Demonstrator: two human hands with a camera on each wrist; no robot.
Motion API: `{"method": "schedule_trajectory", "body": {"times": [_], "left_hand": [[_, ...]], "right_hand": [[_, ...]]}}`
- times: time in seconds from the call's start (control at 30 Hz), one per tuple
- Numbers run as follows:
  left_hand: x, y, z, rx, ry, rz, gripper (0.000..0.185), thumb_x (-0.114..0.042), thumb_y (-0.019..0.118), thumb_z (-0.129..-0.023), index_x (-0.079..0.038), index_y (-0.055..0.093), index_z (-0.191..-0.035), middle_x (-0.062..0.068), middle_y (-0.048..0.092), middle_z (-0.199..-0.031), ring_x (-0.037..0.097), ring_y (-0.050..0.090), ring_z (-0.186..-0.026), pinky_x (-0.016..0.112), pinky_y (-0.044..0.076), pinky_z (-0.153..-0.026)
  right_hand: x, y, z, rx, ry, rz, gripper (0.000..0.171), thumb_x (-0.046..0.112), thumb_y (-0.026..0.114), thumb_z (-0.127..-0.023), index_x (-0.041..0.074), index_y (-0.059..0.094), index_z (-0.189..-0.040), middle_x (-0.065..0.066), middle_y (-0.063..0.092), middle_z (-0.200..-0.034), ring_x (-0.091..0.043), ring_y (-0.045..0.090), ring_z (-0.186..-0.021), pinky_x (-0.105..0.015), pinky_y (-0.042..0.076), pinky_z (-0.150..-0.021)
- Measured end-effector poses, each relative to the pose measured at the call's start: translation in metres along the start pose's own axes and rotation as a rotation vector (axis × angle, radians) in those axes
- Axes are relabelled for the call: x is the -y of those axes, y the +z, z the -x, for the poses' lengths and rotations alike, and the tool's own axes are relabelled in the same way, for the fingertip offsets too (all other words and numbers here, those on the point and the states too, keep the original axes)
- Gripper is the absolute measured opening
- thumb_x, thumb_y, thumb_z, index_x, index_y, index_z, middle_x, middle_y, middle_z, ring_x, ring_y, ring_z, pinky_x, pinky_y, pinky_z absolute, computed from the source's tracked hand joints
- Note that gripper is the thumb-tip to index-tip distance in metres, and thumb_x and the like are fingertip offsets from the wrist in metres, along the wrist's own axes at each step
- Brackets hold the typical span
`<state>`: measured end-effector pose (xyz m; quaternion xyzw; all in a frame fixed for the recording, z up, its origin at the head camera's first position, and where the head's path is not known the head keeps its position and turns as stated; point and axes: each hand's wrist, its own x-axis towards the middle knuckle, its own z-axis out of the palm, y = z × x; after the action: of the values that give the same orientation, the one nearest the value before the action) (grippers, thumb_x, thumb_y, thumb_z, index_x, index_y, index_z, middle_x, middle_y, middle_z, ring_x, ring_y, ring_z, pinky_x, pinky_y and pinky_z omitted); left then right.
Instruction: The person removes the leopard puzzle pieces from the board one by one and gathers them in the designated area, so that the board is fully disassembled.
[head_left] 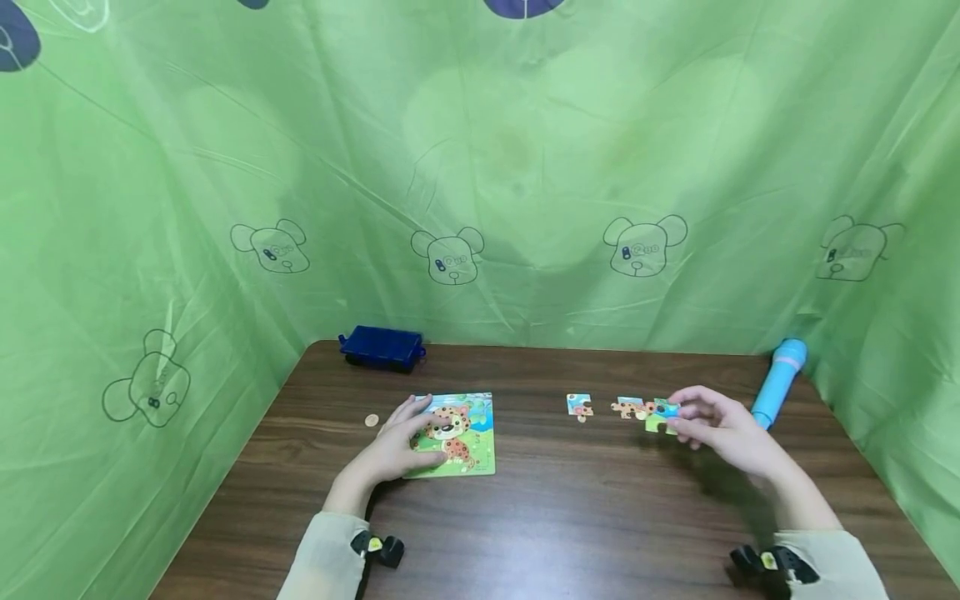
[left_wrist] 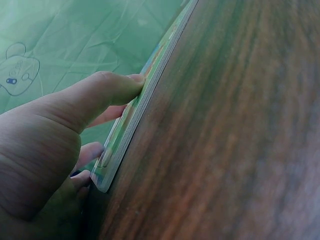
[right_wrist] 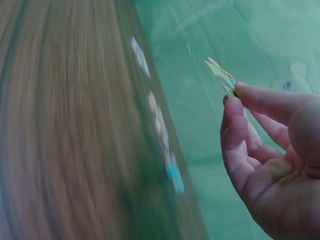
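Observation:
My left hand (head_left: 401,437) rests on a square jigsaw puzzle (head_left: 480,433) with a spotted leopard on green and blue. In the left wrist view the thumb (left_wrist: 115,87) presses its face near the front edge, and the other fingers lie toward its left side. Between thumb and fingertips, my right hand (head_left: 716,425) pinches a jigsaw piece (right_wrist: 218,72) with a green face, raised over the table. Beneath and left of it lie loose jigsaw pieces: a blue one (right_wrist: 175,175), a spotted one (head_left: 627,407), and another (head_left: 578,405) farther left.
A dark blue toy cart (head_left: 382,346) stands at the table's back left. A light blue cylinder (head_left: 778,383) lies at the back right, beyond my right hand. Left of the puzzle is a small round wooden disc (head_left: 371,420). Green curtain (head_left: 525,208) encloses the brown table (head_left: 570,525).

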<state>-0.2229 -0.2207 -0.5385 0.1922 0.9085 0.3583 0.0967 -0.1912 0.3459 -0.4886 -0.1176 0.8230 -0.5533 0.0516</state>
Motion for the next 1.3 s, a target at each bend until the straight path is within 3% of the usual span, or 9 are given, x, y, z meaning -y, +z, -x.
{"method": "schedule_trajectory", "body": {"times": [0.23, 0.57, 0.83, 0.97, 1.3], "left_hand": [[0.001, 0.001, 0.000, -0.003, 0.010, 0.008, 0.056, -0.047, 0.088, -0.092, -0.033, 0.071, -0.144, 0.006, 0.026, -0.181, 0.039, 0.002, -0.169, 0.080, 0.008, -0.125], [-0.002, -0.001, 0.000, 0.004, 0.004, 0.021, 0.055, -0.046, 0.088, -0.092, -0.034, 0.072, -0.144, 0.006, 0.026, -0.181, 0.039, 0.002, -0.169, 0.080, 0.009, -0.125], [-0.001, -0.001, 0.001, 0.006, 0.000, 0.027, 0.056, -0.046, 0.088, -0.093, -0.033, 0.071, -0.145, 0.007, 0.025, -0.181, 0.039, 0.001, -0.169, 0.081, 0.008, -0.124], [0.000, 0.000, 0.002, 0.003, 0.002, 0.019, 0.057, -0.046, 0.087, -0.092, -0.032, 0.071, -0.145, 0.007, 0.025, -0.181, 0.040, 0.002, -0.169, 0.081, 0.008, -0.124], [0.000, 0.000, 0.000, 0.008, 0.003, 0.004, 0.055, -0.045, 0.087, -0.093, -0.034, 0.071, -0.144, 0.005, 0.024, -0.181, 0.037, 0.002, -0.169, 0.078, 0.007, -0.126]], "right_hand": [[-0.027, -0.029, 0.015, 0.058, 0.022, -0.039, 0.030, 0.004, 0.068, -0.108, -0.008, 0.057, -0.133, -0.013, 0.076, -0.101, -0.022, 0.074, -0.084, -0.036, 0.064, -0.070], [-0.050, -0.033, 0.018, 0.180, 0.068, -0.104, 0.035, 0.004, 0.067, -0.108, -0.014, 0.051, -0.135, -0.015, 0.074, -0.103, -0.021, 0.073, -0.083, -0.038, 0.066, -0.073], [-0.047, -0.021, 0.015, 0.164, 0.114, 0.055, 0.032, 0.009, 0.071, -0.107, -0.007, 0.059, -0.132, -0.016, 0.072, -0.099, -0.021, 0.071, -0.079, -0.034, 0.061, -0.067], [-0.043, -0.017, 0.013, 0.130, 0.183, 0.126, 0.034, 0.013, 0.075, -0.105, -0.004, 0.061, -0.131, -0.014, 0.070, -0.100, -0.021, 0.070, -0.076, -0.034, 0.058, -0.063], [-0.043, -0.017, 0.015, 0.091, 0.219, 0.140, 0.037, 0.016, 0.078, -0.103, -0.001, 0.064, -0.133, -0.015, 0.068, -0.104, -0.021, 0.070, -0.075, -0.033, 0.056, -0.060]]}}
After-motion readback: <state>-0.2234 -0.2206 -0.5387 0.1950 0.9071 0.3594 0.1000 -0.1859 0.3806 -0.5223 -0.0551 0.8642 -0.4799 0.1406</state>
